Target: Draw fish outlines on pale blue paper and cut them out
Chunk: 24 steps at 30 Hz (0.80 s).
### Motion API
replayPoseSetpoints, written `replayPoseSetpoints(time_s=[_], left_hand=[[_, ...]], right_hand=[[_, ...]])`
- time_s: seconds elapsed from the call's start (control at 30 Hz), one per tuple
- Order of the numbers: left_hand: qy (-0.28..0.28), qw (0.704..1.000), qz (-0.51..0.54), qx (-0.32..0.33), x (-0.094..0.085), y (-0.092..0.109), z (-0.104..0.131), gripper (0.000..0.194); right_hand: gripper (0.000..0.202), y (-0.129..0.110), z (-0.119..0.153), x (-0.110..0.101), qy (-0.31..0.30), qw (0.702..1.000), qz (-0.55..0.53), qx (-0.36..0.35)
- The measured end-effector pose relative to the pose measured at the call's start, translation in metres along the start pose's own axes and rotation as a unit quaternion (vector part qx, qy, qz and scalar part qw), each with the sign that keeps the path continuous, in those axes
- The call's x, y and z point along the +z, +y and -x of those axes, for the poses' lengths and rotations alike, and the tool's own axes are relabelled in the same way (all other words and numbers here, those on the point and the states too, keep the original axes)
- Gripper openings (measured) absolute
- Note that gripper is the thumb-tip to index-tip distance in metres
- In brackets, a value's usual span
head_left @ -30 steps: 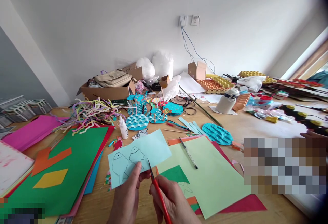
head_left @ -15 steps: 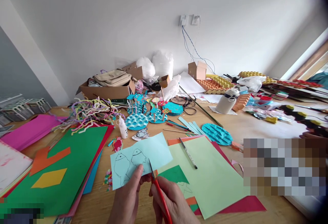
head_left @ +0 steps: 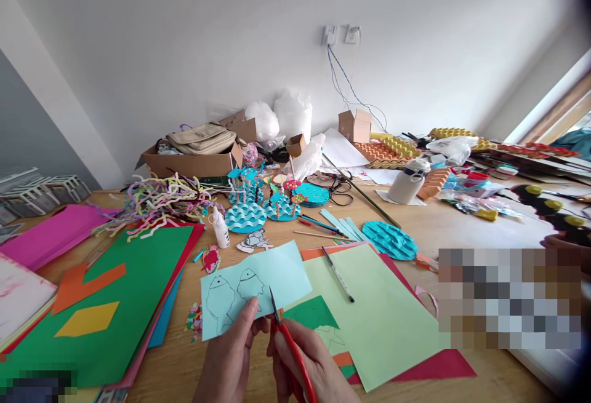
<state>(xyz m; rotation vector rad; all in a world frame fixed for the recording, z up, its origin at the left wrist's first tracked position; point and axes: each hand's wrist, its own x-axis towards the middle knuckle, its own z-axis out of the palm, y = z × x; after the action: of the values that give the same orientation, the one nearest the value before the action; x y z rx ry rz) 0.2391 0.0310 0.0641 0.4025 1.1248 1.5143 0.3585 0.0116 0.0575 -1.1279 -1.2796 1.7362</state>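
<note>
A light blue sheet of paper with two fish outlines drawn in dark pen is pinched in my left hand, thumb on top near the lower edge. My right hand grips red-handled scissors. Their dark blades point up and away at the paper's lower edge, right of the second fish. Whether the blades have cut into the paper I cannot tell. Under and right of the sheet lie a pale green sheet and a dark green piece. A pen rests on the pale green sheet.
Stacked coloured sheets with a green one on top lie at left. Ahead stand a white glue bottle, blue wavy discs and fuzzy pipe cleaners. A blue textured disc and a grey jug are at right.
The scissors' handles have swung slightly to the right in my right hand. My left hand and the blue paper stay almost where they were.
</note>
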Motion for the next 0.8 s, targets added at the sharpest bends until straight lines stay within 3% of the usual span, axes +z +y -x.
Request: replayPoseSetpoints(time_s=[0.27,0.5,0.8], left_hand=[[0.032,0.999,0.015,-0.039,0.0019,0.0049,0.0023,0.043],[-0.013,0.999,0.026,-0.030,0.0020,0.0000,0.0044,0.053],[0.000,0.999,0.020,-0.039,0.0028,-0.0018,0.0058,0.054]], right_hand=[[0.059,0.0003,-0.0007,-0.0002,-0.012,1.000,0.003,0.008],[0.060,0.0011,-0.0017,0.0008,-0.001,1.000,-0.006,-0.014],[0.055,0.0008,-0.0028,0.0057,0.034,0.999,-0.035,0.010]])
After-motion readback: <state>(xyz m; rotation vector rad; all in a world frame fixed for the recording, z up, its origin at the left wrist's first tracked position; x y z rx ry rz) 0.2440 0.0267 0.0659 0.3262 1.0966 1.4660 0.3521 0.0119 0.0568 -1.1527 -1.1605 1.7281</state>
